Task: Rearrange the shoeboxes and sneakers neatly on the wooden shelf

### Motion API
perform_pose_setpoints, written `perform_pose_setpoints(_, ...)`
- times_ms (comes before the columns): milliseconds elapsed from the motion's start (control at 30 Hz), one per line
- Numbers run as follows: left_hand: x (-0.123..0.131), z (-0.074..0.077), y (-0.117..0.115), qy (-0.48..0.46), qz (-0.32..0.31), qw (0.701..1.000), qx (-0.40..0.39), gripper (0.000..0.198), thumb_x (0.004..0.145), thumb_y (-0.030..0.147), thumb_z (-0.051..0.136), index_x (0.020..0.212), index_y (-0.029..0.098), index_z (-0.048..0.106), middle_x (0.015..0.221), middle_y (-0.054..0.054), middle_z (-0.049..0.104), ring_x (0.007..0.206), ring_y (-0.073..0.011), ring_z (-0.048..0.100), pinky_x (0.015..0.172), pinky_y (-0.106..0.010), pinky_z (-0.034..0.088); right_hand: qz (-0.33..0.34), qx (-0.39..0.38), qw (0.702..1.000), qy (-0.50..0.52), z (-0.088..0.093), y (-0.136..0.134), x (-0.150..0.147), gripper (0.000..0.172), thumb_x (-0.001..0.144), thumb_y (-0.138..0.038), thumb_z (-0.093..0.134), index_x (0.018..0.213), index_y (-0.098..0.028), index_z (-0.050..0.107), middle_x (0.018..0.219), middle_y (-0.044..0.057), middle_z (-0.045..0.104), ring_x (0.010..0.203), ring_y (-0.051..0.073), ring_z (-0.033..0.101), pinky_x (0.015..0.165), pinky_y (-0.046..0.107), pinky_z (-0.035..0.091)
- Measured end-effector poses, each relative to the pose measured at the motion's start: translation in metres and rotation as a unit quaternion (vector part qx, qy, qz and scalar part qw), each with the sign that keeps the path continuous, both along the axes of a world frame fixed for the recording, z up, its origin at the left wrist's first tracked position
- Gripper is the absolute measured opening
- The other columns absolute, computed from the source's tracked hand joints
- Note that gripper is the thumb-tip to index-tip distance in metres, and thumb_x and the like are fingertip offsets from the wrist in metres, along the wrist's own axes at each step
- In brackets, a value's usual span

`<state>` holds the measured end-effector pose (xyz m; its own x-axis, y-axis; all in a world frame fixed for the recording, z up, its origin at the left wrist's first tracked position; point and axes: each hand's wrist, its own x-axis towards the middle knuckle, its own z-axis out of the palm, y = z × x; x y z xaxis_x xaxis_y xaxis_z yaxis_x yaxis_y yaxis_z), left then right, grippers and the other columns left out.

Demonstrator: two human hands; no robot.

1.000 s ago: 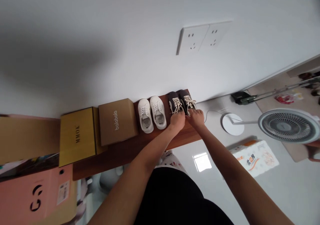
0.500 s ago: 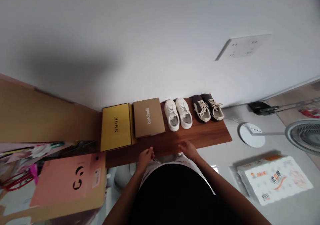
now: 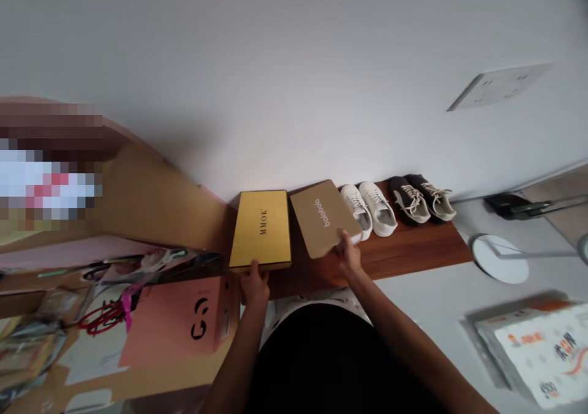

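Gripped near edge of gold box w/ L hand, thumb on lid, rest at or under near side, partly hidden. Judged clamped on that edge, as far as visible. Gripped near R corner of brown box w/ R hand, thumb on lid, rest round the side; judged clamped too.

Found gold box roughly square to wall, on reddish wood surface, at L of row. Found brown box just beside, turned askew, w/ gap btwn boxes narrow at back & wider in front. Saw one of the white shoes partly hidden by brown lid; couldn't tell if touching. Saw both boxes covered; couldn't tell contents.

Further R, past white pair, saw dark shoes w/ pale laces, side by side, toes to wall like the white ones, pairs just apart. Judged shoe placing done: both pairs upright, neatly matched, out of hand. Judged boxes only midway: each in hand, not yet lined up w/ the other, brown one not yet straight.

Farther out on L, saw pink box nr large cardboard flap, plus red cords amid clutter. On R, saw round white base & wrapped white pack on floor, socket plate on wall.
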<state>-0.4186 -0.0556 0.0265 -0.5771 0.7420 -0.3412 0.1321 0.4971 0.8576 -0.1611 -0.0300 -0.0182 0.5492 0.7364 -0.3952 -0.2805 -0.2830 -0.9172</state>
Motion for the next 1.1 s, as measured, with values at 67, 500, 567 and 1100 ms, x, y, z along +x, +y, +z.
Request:
perform_pose_setpoints(67,-0.003,0.006,-0.015,0.050,-0.002,0.998,0.027,0.035,0.092,0.042,0.054,0.121,0.023,0.049,0.116,-0.009,0.063,0.102,-0.0208,0.064,0.086,-0.037,0.056,-0.046,0.001,0.993,-0.106,0.009,-0.015,0.008,0.063,0.074,-0.068,0.062,0.113,-0.019,0.053,0.097,0.009,0.069,0.088,0.023,0.067,0.072,0.033,0.056)
perform_pose_setpoints(500,-0.004,-0.032,-0.020,0.383,-0.552,0.738,-0.062,0.039,0.091,0.011,0.048,0.127,0.021,0.062,0.127,-0.013,0.062,0.117,-0.0268,0.057,0.106,-0.040,0.042,0.501,-0.054,0.639,-0.581,0.008,-0.041,-0.014,0.024,0.092,-0.011,0.049,0.102,-0.021,0.067,0.104,0.013,0.070,0.098,0.025,0.060,0.085,0.031,0.045)
perform_pose_setpoints(567,-0.002,-0.036,-0.021,0.378,-0.555,0.737,-0.074,0.042,0.092,0.013,0.049,0.131,0.020,0.059,0.134,-0.014,0.059,0.121,-0.0280,0.055,0.107,-0.041,0.040,0.520,-0.085,0.614,-0.587,0.006,-0.035,-0.012,0.027,0.093,-0.009,0.047,0.104,-0.021,0.068,0.106,0.014,0.071,0.099,0.024,0.060,0.084,0.030,0.045)
perform_pose_setpoints(1100,0.211,0.016,0.018,0.183,-0.552,0.813,0.010,0.046,0.094,0.023,0.048,0.138,0.014,0.054,0.140,-0.015,0.058,0.132,-0.0235,0.053,0.115,-0.036,0.037,0.374,-0.173,0.713,-0.567,0.055,-0.025,0.143,0.038,0.095,-0.017,0.045,0.129,-0.010,0.059,0.124,0.019,0.066,0.118,0.028,0.059,0.102,0.038,0.042)
